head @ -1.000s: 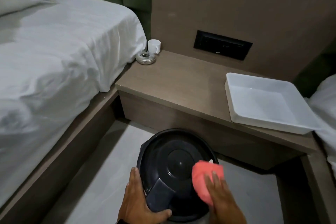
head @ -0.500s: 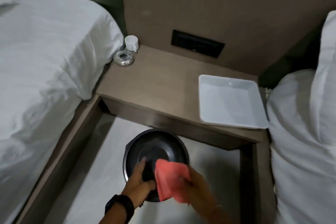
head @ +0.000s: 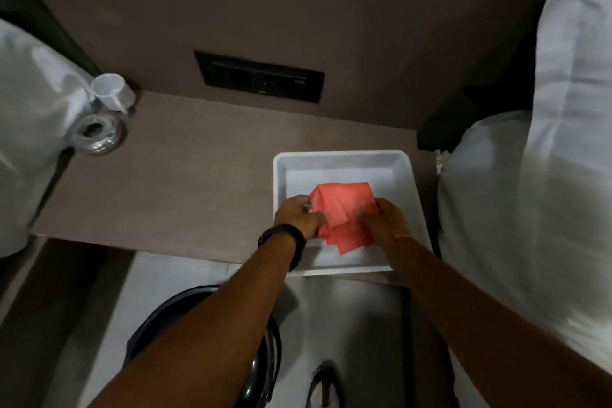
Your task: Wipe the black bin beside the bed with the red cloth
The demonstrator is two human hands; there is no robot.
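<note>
The red cloth (head: 344, 212) hangs bunched over the white tray (head: 342, 156) on the bedside shelf. My left hand (head: 299, 215) pinches its left edge and my right hand (head: 384, 220) grips its right side. The black bin (head: 159, 325) stands on the floor below the shelf, at the bottom left, largely hidden behind my left forearm. Neither hand touches the bin.
A white cup (head: 111, 93) and a glass ashtray (head: 97, 136) sit at the shelf's left end. A black switch panel (head: 258, 76) is set in the wall. White bedding lies on the left (head: 26, 129) and on the right (head: 536, 192). A dark shoe (head: 323, 387) is on the floor.
Both hands have left the bin and risen to the white tray, carrying the red cloth with them. The left hand now holds the cloth too. The view has shifted right and upward.
</note>
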